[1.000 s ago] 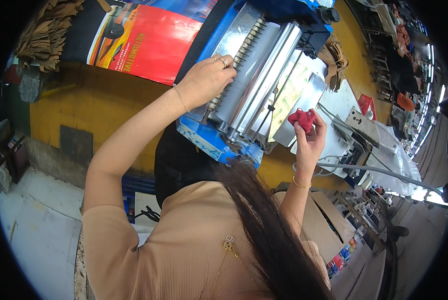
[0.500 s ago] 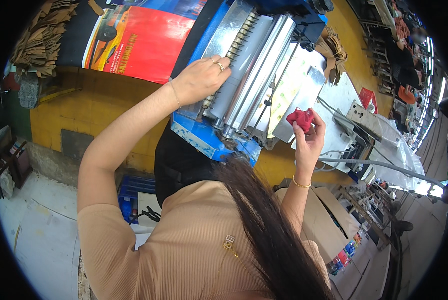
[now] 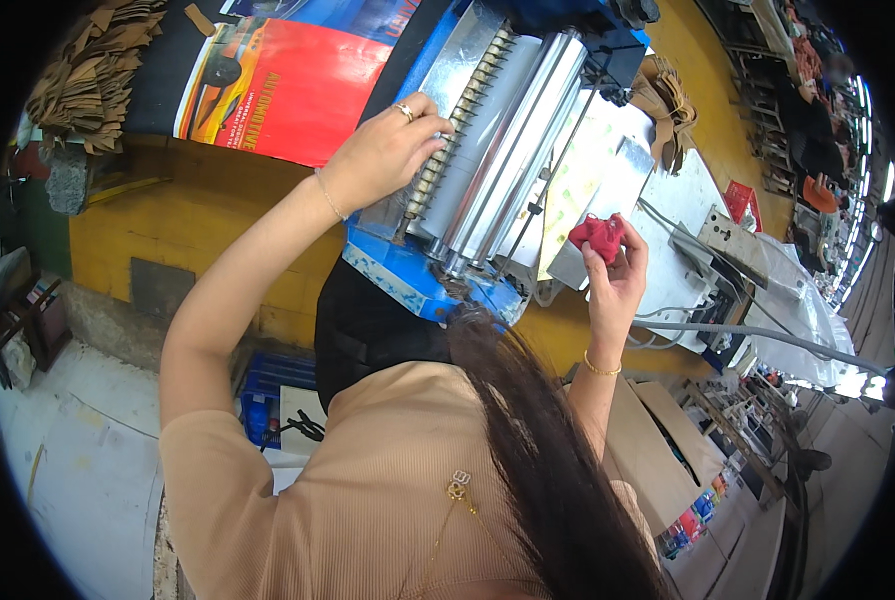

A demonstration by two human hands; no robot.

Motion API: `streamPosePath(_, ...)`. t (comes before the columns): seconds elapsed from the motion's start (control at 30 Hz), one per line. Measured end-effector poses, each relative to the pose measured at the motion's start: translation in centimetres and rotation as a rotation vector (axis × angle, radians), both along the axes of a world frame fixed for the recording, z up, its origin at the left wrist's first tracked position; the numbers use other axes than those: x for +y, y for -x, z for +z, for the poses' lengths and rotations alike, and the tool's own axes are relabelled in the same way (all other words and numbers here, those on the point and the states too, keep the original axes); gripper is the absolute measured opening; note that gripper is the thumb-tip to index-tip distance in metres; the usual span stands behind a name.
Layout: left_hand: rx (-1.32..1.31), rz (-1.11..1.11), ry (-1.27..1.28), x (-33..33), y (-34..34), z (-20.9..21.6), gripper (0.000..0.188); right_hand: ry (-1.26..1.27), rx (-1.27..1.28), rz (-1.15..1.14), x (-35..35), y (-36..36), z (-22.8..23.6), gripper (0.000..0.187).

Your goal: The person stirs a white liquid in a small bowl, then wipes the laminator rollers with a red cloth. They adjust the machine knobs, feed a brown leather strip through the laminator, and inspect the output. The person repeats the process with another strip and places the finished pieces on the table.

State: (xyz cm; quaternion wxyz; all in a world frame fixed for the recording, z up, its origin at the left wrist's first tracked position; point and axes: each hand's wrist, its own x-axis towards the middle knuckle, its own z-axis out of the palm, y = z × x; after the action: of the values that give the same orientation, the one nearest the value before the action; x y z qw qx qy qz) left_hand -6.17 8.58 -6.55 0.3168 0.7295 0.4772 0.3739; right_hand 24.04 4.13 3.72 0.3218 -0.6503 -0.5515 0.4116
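Observation:
At the near-left side of a blue roller machine (image 3: 398, 280), my left hand (image 3: 386, 150) has its fingers curled together beside a brass-coloured spiked bar (image 3: 430, 183). Its fingertips meet the bar's left edge, and whatever they may pinch is hidden. A grey sheet or roller surface (image 3: 478, 115) and shiny metal rollers (image 3: 513, 150) run along the bar's right side. Off to the right, my right hand (image 3: 620, 275) is raised with a crumpled red cloth (image 3: 598, 238) pinched between thumb and fingers.
Left of the machine lies a red poster-like sheet (image 3: 313, 85) on a black surface. Stacks of brown cut pieces stand at the far left (image 3: 93, 80) and behind the machine (image 3: 673, 105). A grey cable (image 3: 768, 328) crosses at the right, near a red basket (image 3: 741, 203).
My left hand has drawn back slightly to the left and up along the spiked bar. My right hand keeps the red cloth in nearly the same place. The view has shifted a little.

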Motion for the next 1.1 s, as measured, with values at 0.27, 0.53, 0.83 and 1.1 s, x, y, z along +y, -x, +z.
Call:
streamPosePath(0.27,0.189,-0.054,-0.096,-0.1,-1.1,-0.5,0.01,0.035,-0.007,0.036,0.3,1.0,0.4,0.049)
streamPosePath(0.53,0.356,-0.138,-0.242,0.2,-1.2,-1.4,0.013,0.04,-0.019,0.02,-0.3,0.8,0.4,0.049)
streamPosePath(0.83,0.072,-0.052,0.005,0.1,-0.8,-1.5,0.019,-0.031,-0.032,0.021,-0.6,0.2,-0.3,0.049)
streamPosePath(1.1,-0.39,0.197,0.244,1.1,-0.4,2.8,0.03,-0.154,0.061,0.066,2.3,3.2,0.9,0.05)
